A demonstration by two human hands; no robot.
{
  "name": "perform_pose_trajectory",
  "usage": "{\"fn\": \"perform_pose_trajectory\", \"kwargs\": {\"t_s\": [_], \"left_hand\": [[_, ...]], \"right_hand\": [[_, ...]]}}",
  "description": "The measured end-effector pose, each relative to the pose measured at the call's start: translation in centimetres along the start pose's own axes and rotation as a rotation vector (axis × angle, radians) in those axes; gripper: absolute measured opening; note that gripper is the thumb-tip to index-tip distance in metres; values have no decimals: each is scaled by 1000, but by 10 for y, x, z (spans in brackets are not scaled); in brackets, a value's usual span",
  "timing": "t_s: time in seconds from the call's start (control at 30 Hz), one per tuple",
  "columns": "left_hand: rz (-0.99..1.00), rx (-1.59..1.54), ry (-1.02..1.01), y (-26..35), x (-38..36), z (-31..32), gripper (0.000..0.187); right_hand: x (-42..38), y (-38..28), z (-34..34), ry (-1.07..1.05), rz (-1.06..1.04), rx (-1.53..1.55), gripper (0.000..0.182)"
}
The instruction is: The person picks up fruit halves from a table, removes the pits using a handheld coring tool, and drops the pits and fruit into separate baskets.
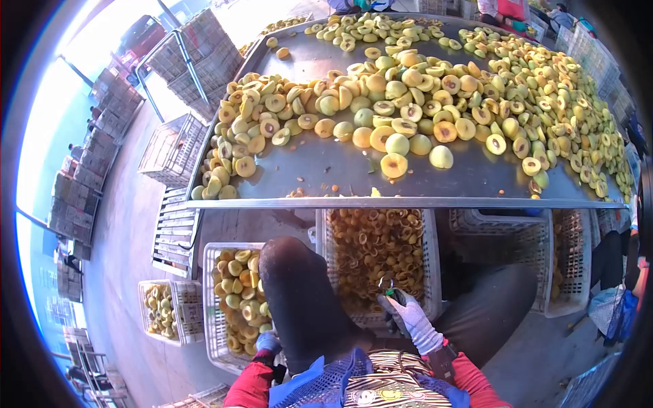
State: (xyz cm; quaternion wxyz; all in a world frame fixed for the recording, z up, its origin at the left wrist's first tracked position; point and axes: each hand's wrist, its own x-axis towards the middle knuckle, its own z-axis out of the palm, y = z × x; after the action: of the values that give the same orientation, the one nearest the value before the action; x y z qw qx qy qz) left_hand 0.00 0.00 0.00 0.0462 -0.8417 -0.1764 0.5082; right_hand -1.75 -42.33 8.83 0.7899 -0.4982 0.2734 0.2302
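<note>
Metal-tipped tool [389, 288] in right hand [407, 315], left hand [269, 341] by fruit crate [210, 313]

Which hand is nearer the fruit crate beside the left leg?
Left. The left hand is at the right edge of that crate; the right hand is farther away, across the left leg, holding a small tool.

Crated yellowish fruit [239, 285] lies heaped — the green-necked tool [390, 292], seemingly loop-tipped, points forward.

No lettering, number or sign can be read; the print [391, 395] on the striped garment [394, 361] at the bottom is too small to make out
</note>
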Motion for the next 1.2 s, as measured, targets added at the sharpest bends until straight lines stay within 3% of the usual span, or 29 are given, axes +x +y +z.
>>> {"fn": "perform_pose_trajectory", "kwargs": {"t_s": [0.07,0.1,0.17,0.2,0.27,0.3,0.33,0.37,0.4,0.43,0.5,0.57,0.63,0.7,0.73,0.77,0.83,0.87,0.9,0.97,1.03,1.07,1.1,1.13,1.17,1.2], "left_hand": [[28,-152,114,-24,13,7,55],[142,-211,22,43,72,78,55],[768,-789,369,-9,119,111,48],[705,-841,241,-1,58,39,43],[781,-407,76,19,29,-77,39],[362,198,155,41,32,-144,33],[387,263,653,54,3,-186,28],[438,-277,951,73,-9,-230,26],[719,-397,1383,94,-15,-276,24],[482,-378,1199,113,-41,-321,24],[864,-567,1535,145,-45,-381,30],[686,-550,1506,152,-22,-430,38],[755,-532,1514,135,49,-476,44],[554,-536,1388,120,88,-500,53],[851,-608,1335,81,192,-521,62],[473,-316,1412,43,331,-567,68],[513,-1108,835,126,150,-548,72],[341,-995,1020,112,216,-576,74],[424,-1189,972,127,207,-578,68],[900,-1012,1067,147,209,-578,57],[1072,-1272,749,190,180,-582,47],[1030,-1135,833,205,176,-585,43],[1127,-1203,616,232,145,-577,45],[1085,-1192,483,258,121,-567,44],[1155,-1034,606,287,117,-564,44],[1248,-881,653,319,100,-553,44]], "right_hand": [[3,4,14,-93,1,73,32],[-1,-11,-25,19,17,-37,32],[10,-8,-2,32,75,-145,29],[17,-3,9,10,69,-83,29],[16,-14,12,26,72,-61,29],[15,-17,11,43,83,-26,28],[18,-15,7,70,95,-20,27],[24,-12,2,73,99,-22,27],[31,-6,-3,92,100,42,27],[39,3,-8,105,103,106,27],[54,9,-18,61,31,31,33],[51,-14,-14,106,154,-79,25],[53,-22,-14,119,159,-49,29],[63,-2,-22,145,162,-19,34],[69,21,-30,186,186,-19,34],[79,31,-36,231,207,-16,34],[85,31,-35,258,250,-3,34],[87,25,-32,257,273,5,34],[89,18,-29,258,296,11,34],[91,7,-24,257,334,24,34],[91,-4,-18,255,365,41,34],[91,-9,-15,253,379,50,34],[89,-13,-12,250,391,55,34],[88,-14,-11,244,389,53,34],[85,-18,-9,238,380,56,34],[96,43,-34,227,282,-27,33]]}}
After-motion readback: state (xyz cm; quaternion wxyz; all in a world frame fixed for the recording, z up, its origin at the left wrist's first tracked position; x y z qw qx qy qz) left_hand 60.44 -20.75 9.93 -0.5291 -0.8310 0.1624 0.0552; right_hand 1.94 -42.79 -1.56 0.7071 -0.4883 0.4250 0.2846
